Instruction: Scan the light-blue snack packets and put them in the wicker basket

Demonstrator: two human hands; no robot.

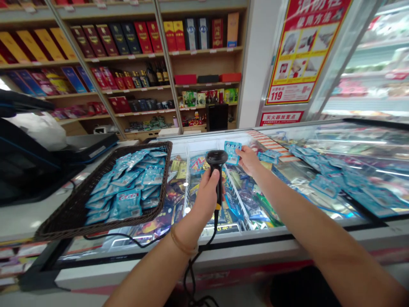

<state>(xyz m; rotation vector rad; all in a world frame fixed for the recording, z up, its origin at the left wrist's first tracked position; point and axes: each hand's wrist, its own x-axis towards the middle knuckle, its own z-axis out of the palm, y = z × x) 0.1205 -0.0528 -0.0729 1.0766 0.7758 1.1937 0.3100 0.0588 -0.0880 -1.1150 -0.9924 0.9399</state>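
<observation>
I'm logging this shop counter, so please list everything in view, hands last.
Scanner: one, black, in the left hand
Scanner cable: one, black, below the scanner
Held packet: one, blue, in the right hand
Basket: one, dark brown, left
Basket packets: many, blue, in the basket
Loose packets: several, blue, right, atop the freezer
Freezer: one, white-edged, centre
Frozen goods: many, mixed colours, inside
Shelving: one run, wooden, stocked, behind
Poster: one, red-yellow, behind
Machine: one, black, far left
Bracelet: one, tan, left wrist
Left hand: one, centre
Right hand: one, right of the scanner
</observation>
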